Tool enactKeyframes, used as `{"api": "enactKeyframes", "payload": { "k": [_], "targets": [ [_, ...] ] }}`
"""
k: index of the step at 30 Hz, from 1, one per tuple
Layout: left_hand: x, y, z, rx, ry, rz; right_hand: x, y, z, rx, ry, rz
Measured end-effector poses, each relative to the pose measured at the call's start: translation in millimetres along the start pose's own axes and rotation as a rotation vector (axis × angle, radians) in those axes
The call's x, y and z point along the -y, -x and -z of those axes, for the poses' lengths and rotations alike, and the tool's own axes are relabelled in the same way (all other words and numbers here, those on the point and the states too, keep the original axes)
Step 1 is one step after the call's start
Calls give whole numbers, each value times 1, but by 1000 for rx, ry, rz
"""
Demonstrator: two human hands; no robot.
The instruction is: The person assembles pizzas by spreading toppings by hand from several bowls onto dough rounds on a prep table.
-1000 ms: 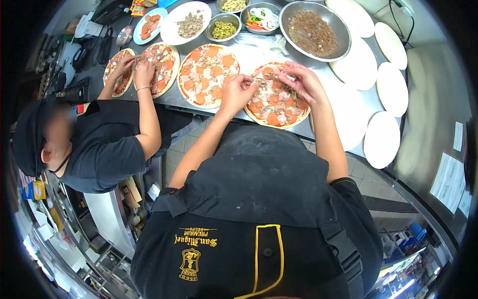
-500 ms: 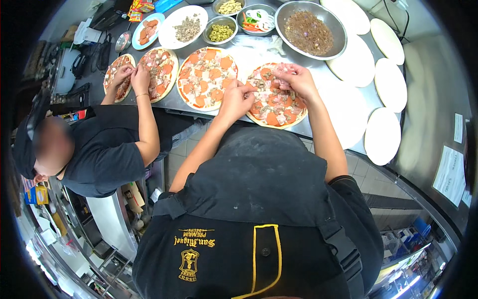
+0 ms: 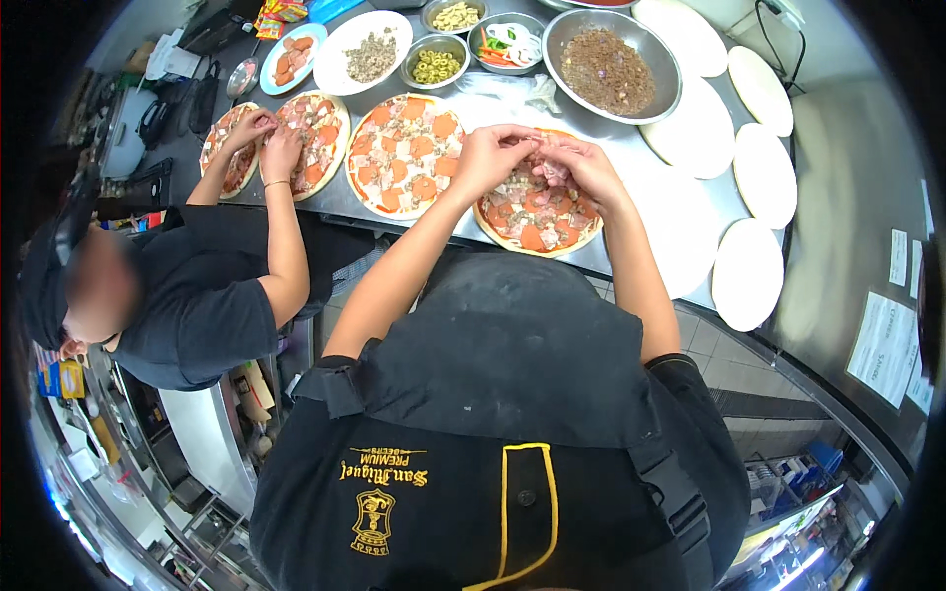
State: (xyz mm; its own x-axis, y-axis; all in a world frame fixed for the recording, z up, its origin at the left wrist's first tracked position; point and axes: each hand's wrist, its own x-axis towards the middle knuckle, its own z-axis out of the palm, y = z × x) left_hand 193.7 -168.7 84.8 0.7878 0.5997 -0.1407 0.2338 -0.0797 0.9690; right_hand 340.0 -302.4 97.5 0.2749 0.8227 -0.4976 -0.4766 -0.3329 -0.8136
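Note:
My right hand (image 3: pixel 587 173) is closed around a small clump of pink chopped ham (image 3: pixel 553 173). Fingertips of my left hand (image 3: pixel 494 158) are pinched together right beside it; whatever they hold is hidden. Both hands hover over the far part of a topped pizza (image 3: pixel 537 223), which has orange-red sausage slices, ham bits and brownish crumbles on it. My hands cover the pizza's far side. Just left of it lies another topped pizza (image 3: pixel 402 158) with similar slices and pale cubes, touched by neither hand.
A co-worker (image 3: pixel 207 305) at the left works over two pizzas (image 3: pixel 313 148). Along the back stand a steel bowl of brown topping (image 3: pixel 672 84), bowls of olives (image 3: pixel 435 67) and sliced vegetables (image 3: pixel 506 45), and a white plate (image 3: pixel 335 49). Several plain dough rounds (image 3: pixel 747 274) lie right.
My left hand has moved right and away from me, from the pizza's left edge to meet my right hand. The co-worker's hands have shifted slightly.

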Motion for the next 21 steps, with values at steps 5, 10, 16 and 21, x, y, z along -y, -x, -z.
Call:
{"api": "enactKeyframes", "payload": {
  "k": [5, 10, 16, 21],
  "targets": [
    [4, -2, -1, -42, -44, 36, -13, -8, 2, -158, 103, 102],
    [2, -14, -9, -44, -218, 5, -24, -20, 26, -397, 631, 240],
    [10, -32, -11, -109, -573, -327, 5, -18, 22, -452, 1096, 240],
    [11, -39, -12, -16, -514, -209, 1, -23, 32, -433, 1014, 232]
  ]
}}
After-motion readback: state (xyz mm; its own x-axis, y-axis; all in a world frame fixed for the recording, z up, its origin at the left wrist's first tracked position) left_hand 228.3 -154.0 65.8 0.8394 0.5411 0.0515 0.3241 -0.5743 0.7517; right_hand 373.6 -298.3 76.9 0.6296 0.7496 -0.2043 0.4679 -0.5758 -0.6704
